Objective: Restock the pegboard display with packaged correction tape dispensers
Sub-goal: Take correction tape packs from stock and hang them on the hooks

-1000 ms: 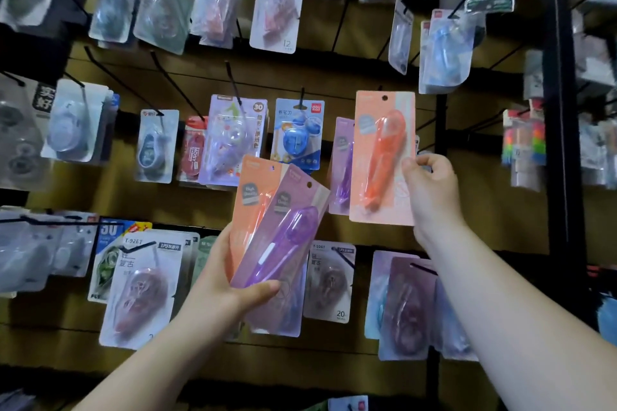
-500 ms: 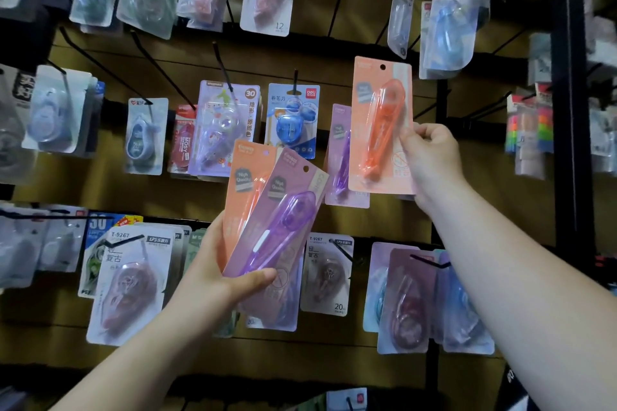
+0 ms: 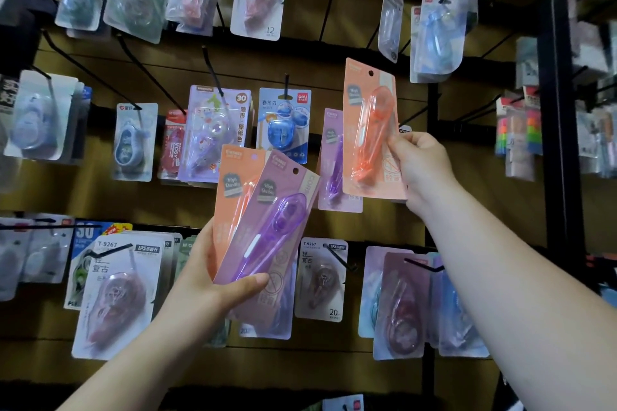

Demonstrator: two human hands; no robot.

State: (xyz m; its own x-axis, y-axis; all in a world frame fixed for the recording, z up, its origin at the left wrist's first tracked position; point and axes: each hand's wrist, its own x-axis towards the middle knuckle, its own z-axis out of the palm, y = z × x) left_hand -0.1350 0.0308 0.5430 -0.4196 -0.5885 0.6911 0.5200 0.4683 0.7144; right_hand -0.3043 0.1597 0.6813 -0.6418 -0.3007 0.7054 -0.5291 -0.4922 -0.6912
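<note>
Head view gives me the pegboard [image 3: 100,197] filling the frame: brown slats with black pegs carrying rows of blister packs, and a black post [image 3: 557,143] running up its right side. Both my forearms reach up into it from the bottom edge.

My left hand [image 3: 207,280] sits low and centre, grasping two long packs fanned together. The purple pack [image 3: 270,227] is in front, tilted with its top to the right. The rear orange pack [image 3: 230,190] stands more upright behind it and shows on the left. My thumb lies across the purple pack's lower front and my palm backs both cards; the other fingers are hidden behind them.

My right hand [image 3: 424,167] is higher and to the right, pinching the raised orange pack [image 3: 370,130] by its lower right edge, thumb on the front and fingers curled behind. That pack stands almost upright, above and left of the hand, face towards me, with its hang hole [image 3: 370,73] at the top. It overlaps the right edge of a hung purple pack [image 3: 330,157] of the same long shape, already on the board. A black peg [image 3: 415,115] juts out just right of the raised pack, above my knuckles. I can't tell whether the pack touches the board or that peg.

Left of the hung purple pack hangs a blue sharpener pack [image 3: 283,123].
</note>
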